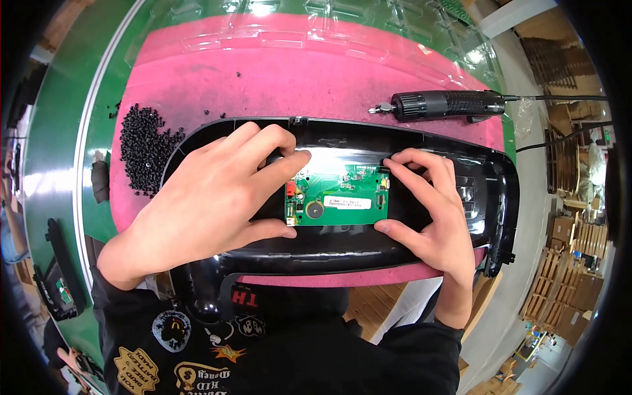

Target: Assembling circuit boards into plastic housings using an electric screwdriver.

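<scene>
A green circuit board (359, 214) with a white label, a round buzzer-like part and small connectors lies over the middle of a long, glossy black plastic housing (329, 247). My left hand (227, 187) grips the board's left side, thumb at the lower corner and index finger at the upper one. At its right side, my right hand (431, 207) pinches the board between thumb and fingers. The board's edges show between both hands. Whether it rests on the housing or is held just above it, I cannot tell.
The housing rests on a pink mat (263, 85) on a green table. A heap of small black screws (141, 148) sits at the left, a corded black electric screwdriver (451, 105) at the upper right. Clear plastic trays (316, 26) stand behind. Another black housing (59, 276) lies far left.
</scene>
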